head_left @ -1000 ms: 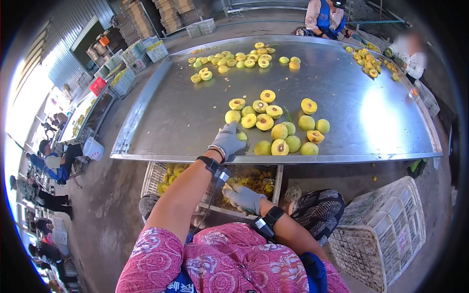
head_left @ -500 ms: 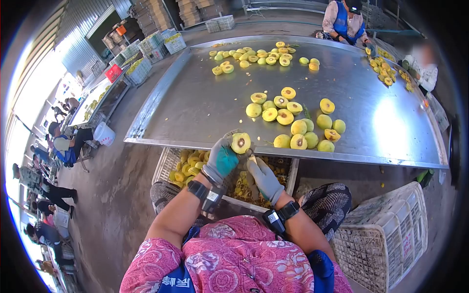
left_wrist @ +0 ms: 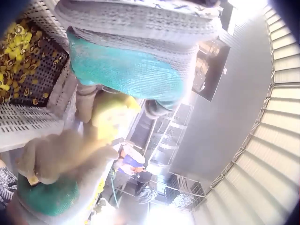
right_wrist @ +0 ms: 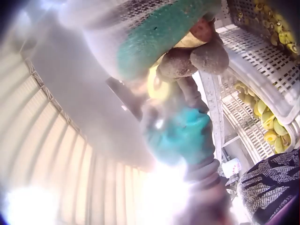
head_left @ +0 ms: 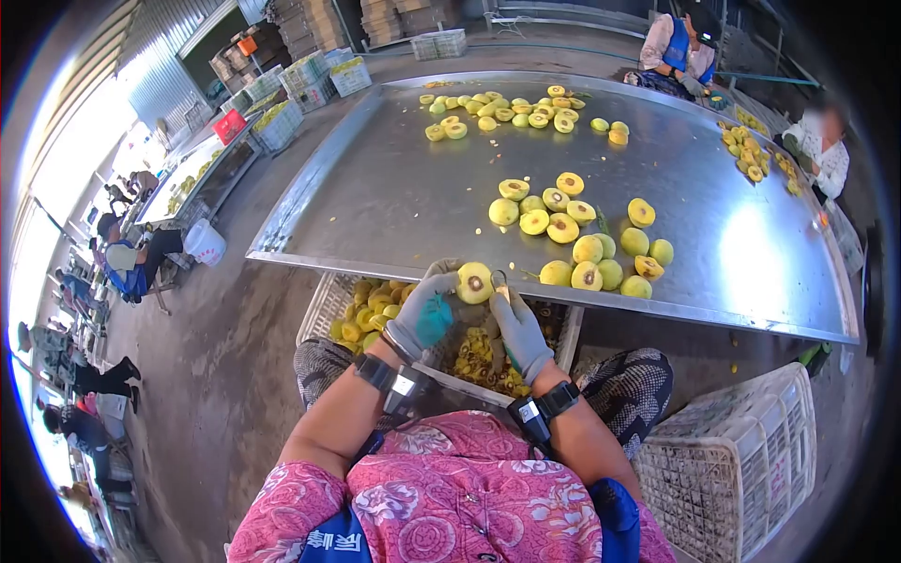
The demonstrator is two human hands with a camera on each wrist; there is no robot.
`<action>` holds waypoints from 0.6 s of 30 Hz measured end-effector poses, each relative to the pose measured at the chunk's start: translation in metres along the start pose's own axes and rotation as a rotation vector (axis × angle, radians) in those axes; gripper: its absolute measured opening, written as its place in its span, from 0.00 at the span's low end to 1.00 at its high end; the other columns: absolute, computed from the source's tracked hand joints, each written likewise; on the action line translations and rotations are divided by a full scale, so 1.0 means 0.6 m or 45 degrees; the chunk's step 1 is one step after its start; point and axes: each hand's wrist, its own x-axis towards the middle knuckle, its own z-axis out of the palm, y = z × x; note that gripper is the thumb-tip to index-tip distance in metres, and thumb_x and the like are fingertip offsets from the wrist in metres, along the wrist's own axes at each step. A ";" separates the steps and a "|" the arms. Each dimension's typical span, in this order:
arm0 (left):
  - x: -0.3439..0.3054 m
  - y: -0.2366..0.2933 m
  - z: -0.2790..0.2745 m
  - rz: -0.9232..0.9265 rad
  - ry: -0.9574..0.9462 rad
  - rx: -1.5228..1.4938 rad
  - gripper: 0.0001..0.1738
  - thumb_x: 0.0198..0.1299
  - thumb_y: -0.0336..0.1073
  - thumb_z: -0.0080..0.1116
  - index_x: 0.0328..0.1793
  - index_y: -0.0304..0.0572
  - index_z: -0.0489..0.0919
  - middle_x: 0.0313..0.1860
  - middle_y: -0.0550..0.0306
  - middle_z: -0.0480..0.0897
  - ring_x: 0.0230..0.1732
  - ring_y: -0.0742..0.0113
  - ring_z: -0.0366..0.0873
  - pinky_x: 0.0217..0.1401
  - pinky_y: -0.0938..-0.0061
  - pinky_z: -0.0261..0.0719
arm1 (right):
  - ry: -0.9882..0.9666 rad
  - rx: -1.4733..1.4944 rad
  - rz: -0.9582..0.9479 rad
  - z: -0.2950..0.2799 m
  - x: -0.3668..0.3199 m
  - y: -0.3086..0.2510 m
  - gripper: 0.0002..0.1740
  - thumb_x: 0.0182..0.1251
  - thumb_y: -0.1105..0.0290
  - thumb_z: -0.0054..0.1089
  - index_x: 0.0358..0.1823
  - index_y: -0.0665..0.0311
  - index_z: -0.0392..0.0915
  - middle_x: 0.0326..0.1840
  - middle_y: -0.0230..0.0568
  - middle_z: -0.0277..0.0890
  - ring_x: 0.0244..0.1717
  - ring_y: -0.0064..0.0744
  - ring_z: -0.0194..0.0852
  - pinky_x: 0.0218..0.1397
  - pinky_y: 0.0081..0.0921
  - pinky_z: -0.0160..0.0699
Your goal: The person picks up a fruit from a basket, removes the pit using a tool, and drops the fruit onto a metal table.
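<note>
In the head view my left hand (head_left: 418, 317), in a grey glove with a teal palm, holds a peach half (head_left: 474, 282) at the near table edge. Its yellow cut face shows a brown pit. My right hand (head_left: 524, 338), gloved alike, grips a small wooden-handled tool (head_left: 503, 294) right beside the fruit. The tool's working end is hidden. In the right wrist view the curled fingers (right_wrist: 210, 57) wrap the handle. On the metal table (head_left: 394, 206), several peach halves (head_left: 562, 228) lie in a group beyond my hands.
Below the table edge, one crate (head_left: 319, 310) holds peach halves and another (head_left: 569, 340) holds pits and scraps. A white crate (head_left: 732, 450) stands at my right. More fruit (head_left: 502, 111) lies at the table's far side. Two people (head_left: 678, 52) work at the far right.
My left hand reached to the table, took a peach half and brought it back to the near edge. My right hand rose from over the crate with the tool to meet it.
</note>
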 end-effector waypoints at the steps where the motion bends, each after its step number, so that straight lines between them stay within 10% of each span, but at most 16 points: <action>1: 0.006 -0.002 -0.010 -0.037 0.043 -0.085 0.20 0.69 0.35 0.52 0.65 0.37 0.70 0.60 0.44 0.77 0.61 0.52 0.78 0.63 0.51 0.81 | -0.009 0.013 0.031 0.001 -0.001 -0.005 0.17 0.78 0.54 0.47 0.51 0.62 0.71 0.25 0.32 0.69 0.15 0.24 0.66 0.10 0.22 0.61; 4: 0.029 -0.029 -0.035 0.045 0.138 -0.128 0.19 0.72 0.40 0.51 0.62 0.37 0.72 0.58 0.44 0.78 0.60 0.51 0.79 0.64 0.54 0.81 | 0.146 -0.253 -0.416 0.000 0.022 0.045 0.17 0.78 0.55 0.48 0.52 0.62 0.71 0.26 0.31 0.69 0.18 0.22 0.66 0.15 0.22 0.64; 10: 0.027 -0.037 -0.023 0.111 0.056 -0.337 0.17 0.70 0.35 0.48 0.60 0.34 0.72 0.56 0.42 0.79 0.56 0.50 0.80 0.64 0.57 0.80 | -0.038 -0.284 -0.053 0.011 0.002 0.019 0.19 0.76 0.55 0.50 0.49 0.67 0.73 0.30 0.39 0.76 0.32 0.29 0.73 0.38 0.30 0.72; 18: 0.034 -0.054 -0.029 0.178 0.012 -0.304 0.23 0.60 0.32 0.45 0.61 0.32 0.71 0.55 0.40 0.79 0.56 0.47 0.79 0.65 0.55 0.77 | -0.081 -0.356 -0.019 0.017 0.005 0.023 0.21 0.77 0.54 0.47 0.57 0.64 0.71 0.34 0.34 0.75 0.33 0.24 0.70 0.38 0.25 0.72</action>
